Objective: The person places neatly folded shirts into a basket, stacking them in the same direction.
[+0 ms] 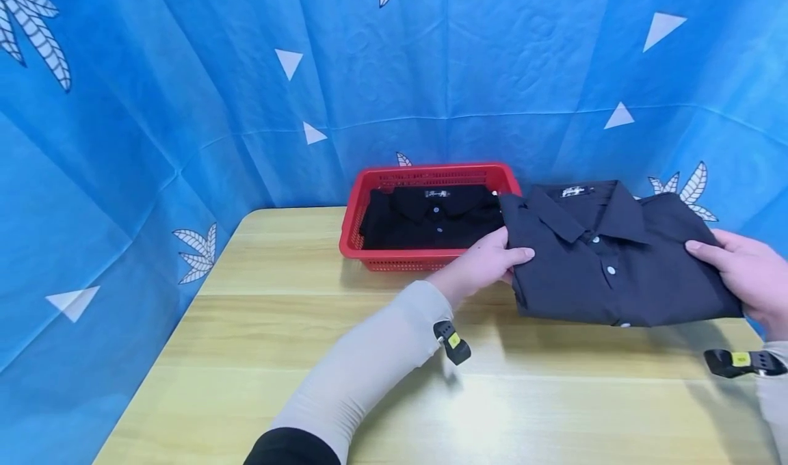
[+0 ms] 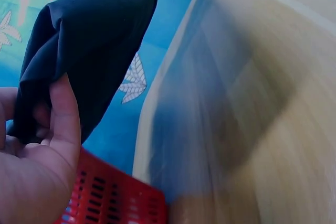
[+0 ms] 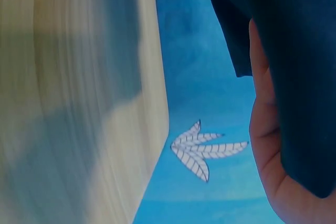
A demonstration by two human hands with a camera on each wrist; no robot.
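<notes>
A folded dark collared shirt (image 1: 622, 267) with white buttons is held above the table, right of the red basket. My left hand (image 1: 486, 260) grips its left edge, thumb on top and fingers beneath. At the opposite edge, my right hand (image 1: 745, 273) holds the shirt the same way. In the left wrist view the fingers (image 2: 64, 114) curl under the cloth. The right wrist view has the right hand (image 3: 268, 129) behind the shirt's hanging edge. Inside the red basket (image 1: 431, 254) lies another folded black shirt (image 1: 431, 215), collar toward the back.
The wooden table (image 1: 258, 355) reaches back to a blue patterned curtain (image 1: 394, 55), which also hangs along the left side. The basket stands near the table's back edge. Both wrists wear black straps.
</notes>
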